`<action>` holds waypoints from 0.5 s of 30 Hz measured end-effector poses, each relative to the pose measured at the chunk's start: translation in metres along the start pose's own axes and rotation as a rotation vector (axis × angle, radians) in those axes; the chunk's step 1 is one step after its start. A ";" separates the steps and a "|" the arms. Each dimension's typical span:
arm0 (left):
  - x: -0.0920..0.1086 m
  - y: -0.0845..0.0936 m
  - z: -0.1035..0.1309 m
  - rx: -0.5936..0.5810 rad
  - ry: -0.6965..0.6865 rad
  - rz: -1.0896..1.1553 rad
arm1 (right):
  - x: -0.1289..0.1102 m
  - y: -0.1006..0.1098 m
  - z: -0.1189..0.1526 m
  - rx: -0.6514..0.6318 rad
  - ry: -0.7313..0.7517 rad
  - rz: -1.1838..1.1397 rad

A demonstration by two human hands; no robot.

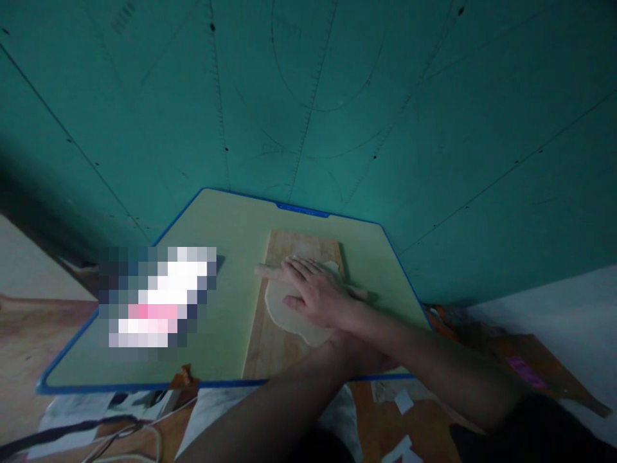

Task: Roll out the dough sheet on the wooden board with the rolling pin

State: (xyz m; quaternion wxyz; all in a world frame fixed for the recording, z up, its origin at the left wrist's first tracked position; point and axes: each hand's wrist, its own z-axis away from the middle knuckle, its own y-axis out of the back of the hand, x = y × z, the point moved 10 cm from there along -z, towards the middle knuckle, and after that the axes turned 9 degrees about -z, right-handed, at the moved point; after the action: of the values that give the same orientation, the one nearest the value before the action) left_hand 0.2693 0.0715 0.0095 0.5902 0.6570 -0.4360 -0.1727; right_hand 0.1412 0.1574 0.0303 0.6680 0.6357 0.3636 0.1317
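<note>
My right hand (315,292) lies palm down, fingers stretched out, over the middle of a wooden rolling pin (270,272). The pin runs crosswise over a flat sheet of pale dough (284,315), which has an uneven round edge. Its far right end shows past my wrist. Beneath the dough is a wooden cutting board (263,350). My left hand (369,357) is near the dough's lower right edge, beneath my crossing right forearm, and its fingers are hidden.
A pale green table mat (222,218) with a blue rim bears the board. A pixelated patch (164,296) hides something at its left. Behind rises a green wall (308,96) with drawn lines. White cables (157,437) and paper scraps (403,401) lie below the front edge.
</note>
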 end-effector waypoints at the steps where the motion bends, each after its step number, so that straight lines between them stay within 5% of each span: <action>1: 0.002 0.003 -0.002 -0.024 -0.030 -0.007 | 0.010 0.001 -0.008 -0.004 -0.002 0.020; 8: 0.007 0.020 -0.008 -0.140 -0.121 0.011 | 0.090 0.011 -0.060 -0.040 -0.237 0.043; 10: 0.005 0.020 -0.008 -0.119 -0.110 0.020 | 0.087 0.011 -0.057 -0.023 -0.252 0.027; 15: 0.005 0.016 -0.002 -0.048 -0.122 0.022 | 0.034 -0.004 -0.030 -0.073 -0.051 -0.148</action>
State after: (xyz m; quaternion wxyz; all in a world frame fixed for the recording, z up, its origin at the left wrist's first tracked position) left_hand 0.2678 0.0701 0.0267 0.5802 0.6260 -0.4741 -0.2162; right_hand 0.1439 0.2009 0.0176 0.7077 0.5854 0.3875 0.0791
